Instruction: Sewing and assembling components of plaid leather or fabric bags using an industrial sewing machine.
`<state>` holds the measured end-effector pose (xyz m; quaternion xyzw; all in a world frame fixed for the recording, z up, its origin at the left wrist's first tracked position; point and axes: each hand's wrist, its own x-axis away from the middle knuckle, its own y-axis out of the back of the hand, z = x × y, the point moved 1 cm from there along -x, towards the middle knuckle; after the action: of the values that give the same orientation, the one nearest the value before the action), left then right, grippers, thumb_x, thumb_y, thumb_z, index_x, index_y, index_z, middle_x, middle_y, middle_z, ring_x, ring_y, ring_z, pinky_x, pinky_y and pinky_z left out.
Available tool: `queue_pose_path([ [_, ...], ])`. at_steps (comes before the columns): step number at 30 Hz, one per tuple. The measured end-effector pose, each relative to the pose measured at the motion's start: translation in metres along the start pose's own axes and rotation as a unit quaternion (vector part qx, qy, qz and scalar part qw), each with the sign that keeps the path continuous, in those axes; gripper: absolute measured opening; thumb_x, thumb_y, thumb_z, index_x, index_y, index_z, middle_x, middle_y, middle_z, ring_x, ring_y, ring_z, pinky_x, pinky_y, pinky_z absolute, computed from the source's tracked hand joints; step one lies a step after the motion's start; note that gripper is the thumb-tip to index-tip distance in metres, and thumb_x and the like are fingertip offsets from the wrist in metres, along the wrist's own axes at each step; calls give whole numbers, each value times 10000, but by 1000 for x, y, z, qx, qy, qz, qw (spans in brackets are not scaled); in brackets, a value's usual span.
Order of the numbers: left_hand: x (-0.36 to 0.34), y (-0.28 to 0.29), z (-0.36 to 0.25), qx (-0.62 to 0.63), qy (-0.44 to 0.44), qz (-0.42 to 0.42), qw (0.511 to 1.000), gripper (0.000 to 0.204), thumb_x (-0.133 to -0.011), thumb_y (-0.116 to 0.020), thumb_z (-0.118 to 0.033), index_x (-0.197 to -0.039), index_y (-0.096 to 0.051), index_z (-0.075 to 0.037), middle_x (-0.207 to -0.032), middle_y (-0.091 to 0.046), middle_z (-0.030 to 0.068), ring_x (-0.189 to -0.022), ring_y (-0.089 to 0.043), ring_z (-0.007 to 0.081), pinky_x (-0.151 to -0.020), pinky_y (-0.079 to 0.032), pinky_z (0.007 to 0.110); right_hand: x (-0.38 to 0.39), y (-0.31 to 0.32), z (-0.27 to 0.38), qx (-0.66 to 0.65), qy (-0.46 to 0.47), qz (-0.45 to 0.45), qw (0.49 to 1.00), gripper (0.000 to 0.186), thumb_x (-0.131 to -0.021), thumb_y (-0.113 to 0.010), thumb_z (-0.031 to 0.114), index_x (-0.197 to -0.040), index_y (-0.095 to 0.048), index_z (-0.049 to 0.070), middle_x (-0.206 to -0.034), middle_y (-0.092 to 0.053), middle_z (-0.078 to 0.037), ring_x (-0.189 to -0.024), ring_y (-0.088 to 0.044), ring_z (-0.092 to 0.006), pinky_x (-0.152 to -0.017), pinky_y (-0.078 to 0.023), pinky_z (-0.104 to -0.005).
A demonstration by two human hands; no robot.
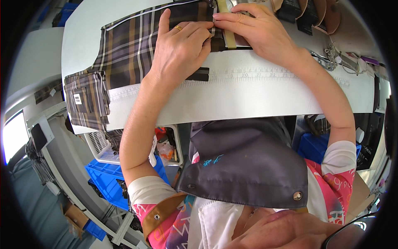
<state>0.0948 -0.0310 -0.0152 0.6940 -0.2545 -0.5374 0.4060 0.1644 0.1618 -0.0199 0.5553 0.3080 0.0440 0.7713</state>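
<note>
Brown, black and white plaid fabric (128,45) lies flat across the white worktable, a thin white strip (141,16) running along its far part. My left hand (182,50) rests on its right part, little finger stretched away; the thumb and forefinger are closed together at the cloth. My right hand (265,33) comes in from the right with fingers stretched out. Its fingertips touch down beside the left fingertips, by a yellowish strip (229,35) and metal machine parts (234,4). A short dark strip (201,74) shows beside my left wrist.
A printed ruler scale (244,75) runs along the white tabletop (248,99). Folded plaid pieces (87,101) lie at its left corner. Below stand a white basket (99,145) and blue crates (105,178). Cords and small tools (331,58) lie at the right.
</note>
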Motion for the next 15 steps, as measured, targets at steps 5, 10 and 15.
queue_pose_path([
  [5, 14, 7, -3, 75, 30, 2, 997, 149, -721, -665, -59, -870, -655, -66, -919, -611, 23, -770, -608, 210, -910, -402, 500, -1, -1, -1, 18, 7, -6, 1000, 325, -773, -584, 38, -1091, -642, 78, -1163, -618, -15, -1022, -508, -221, -901, -389, -368],
  [10, 22, 5, -4, 101, 23, -22, 994, 134, -711, -682, -52, -843, -666, -70, -874, -605, 16, -760, -602, 201, -882, -435, 462, 0, -2, 0, 8, 9, -14, 1000, 325, -773, -577, 12, -1085, -645, 76, -1156, -622, -14, -1047, -502, -222, -919, -389, -373],
  [15, 25, 5, -5, 35, -12, -31, 999, 168, -676, -696, -64, -840, -681, -96, -853, -603, -13, -762, -606, 160, -897, -425, 459, 0, -3, 0, 7, 8, -18, 1000, 317, -780, -574, 13, -1083, -645, 75, -1123, -637, -28, -1051, -508, -224, -925, -391, -380],
])
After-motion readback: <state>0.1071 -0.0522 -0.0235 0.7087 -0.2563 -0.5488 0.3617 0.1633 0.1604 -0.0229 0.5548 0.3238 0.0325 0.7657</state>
